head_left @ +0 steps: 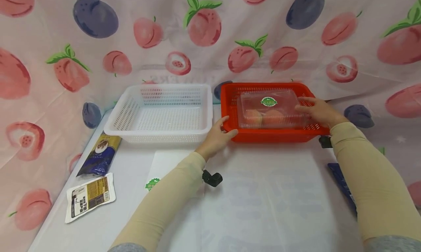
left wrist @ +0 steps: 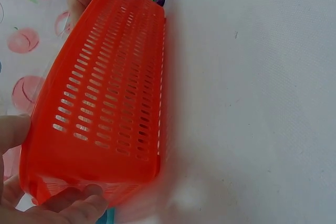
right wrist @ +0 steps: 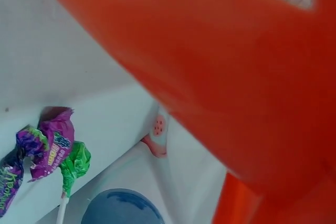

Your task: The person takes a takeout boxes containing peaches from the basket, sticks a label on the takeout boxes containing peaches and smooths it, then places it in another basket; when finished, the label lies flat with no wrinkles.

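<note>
A red plastic basket [head_left: 269,137] stands at the back of the table, with a clear plastic box [head_left: 289,98] inside it. Round reddish items [head_left: 274,117] show through the box's wall, under a lid with a green label. My left hand [head_left: 217,137] grips the basket's near left corner, its thumb on the front rim and its fingers [left wrist: 86,203] around the end wall. Over the basket's right rim reaches my right hand [head_left: 322,111], fingers extended onto the right end of the clear box. In the right wrist view the basket's wall [right wrist: 210,66] hides that hand.
A white basket [head_left: 159,131] is left of the red one. Two packets, one blue and gold [head_left: 102,153], one white and gold [head_left: 90,197], lie at the left edge. Wrapped candies [right wrist: 52,142] and a lollipop [right wrist: 75,166] lie at the right; a blue packet [head_left: 342,182] is partly behind my right forearm.
</note>
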Motion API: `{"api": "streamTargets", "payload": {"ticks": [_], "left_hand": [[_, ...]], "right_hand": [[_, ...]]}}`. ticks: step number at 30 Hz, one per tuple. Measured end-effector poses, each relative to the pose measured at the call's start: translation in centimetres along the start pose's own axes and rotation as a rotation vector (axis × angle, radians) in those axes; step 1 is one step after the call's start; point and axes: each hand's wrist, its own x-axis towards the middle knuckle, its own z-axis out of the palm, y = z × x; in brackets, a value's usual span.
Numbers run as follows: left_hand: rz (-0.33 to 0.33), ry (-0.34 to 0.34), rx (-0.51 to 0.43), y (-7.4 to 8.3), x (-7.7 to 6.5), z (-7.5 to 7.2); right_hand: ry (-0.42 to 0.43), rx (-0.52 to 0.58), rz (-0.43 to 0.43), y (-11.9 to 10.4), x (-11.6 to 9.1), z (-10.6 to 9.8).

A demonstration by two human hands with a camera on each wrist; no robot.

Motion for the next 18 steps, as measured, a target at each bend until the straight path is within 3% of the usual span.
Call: {"api": "streamTargets", "payload": {"ticks": [14, 16, 18], "left_hand": [[-0.015, -0.008, 0.014, -0.1, -0.3, -0.2], [-0.006, -0.034, 0.045, 0.1, -0.8, -0.4], [-0.008, -0.07, 0.14, 0.6, -1.7, -0.9]], "right_hand": [[-0.023, -0.067, 0.02, 0.4, 0.0, 1.2], [-0.022, -0.09, 0.016, 0.1, -0.3, 1.3], [-0.014, -0.124, 0.002, -0.5, -0.9, 1.2]]}}
